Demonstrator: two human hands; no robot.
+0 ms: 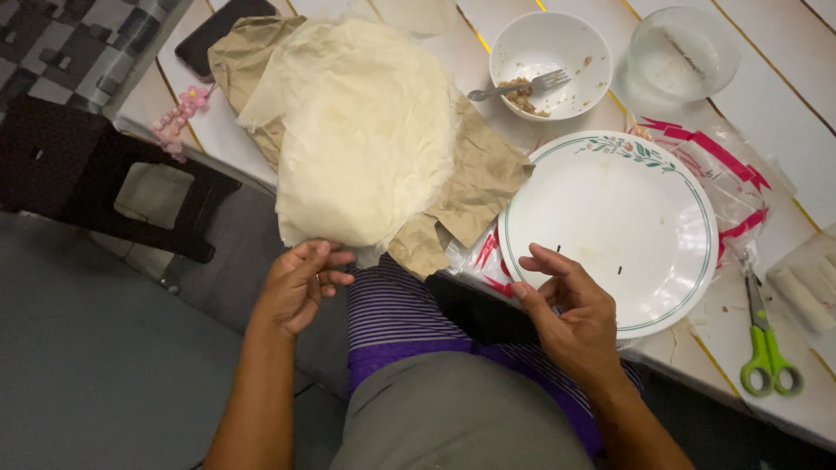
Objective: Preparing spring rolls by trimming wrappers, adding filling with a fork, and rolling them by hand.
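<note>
At the near table edge, the left hand [300, 283] pinches the rim of a stack of thin, pale, round wrappers [366, 130] (soft, slightly wrinkled) lying on crumpled brown paper [479, 183]. The right hand [566, 305] hovers empty, fingers loosely curled, over the near rim of a smooth white plate [610, 226] with a green floral border. Beyond: a white bowl [550, 61] holding a fork [522, 85] and filling scraps, a clear glass bowl [684, 50], green-handled scissors [766, 344], rolled wrappers [810, 292] far right.
</note>
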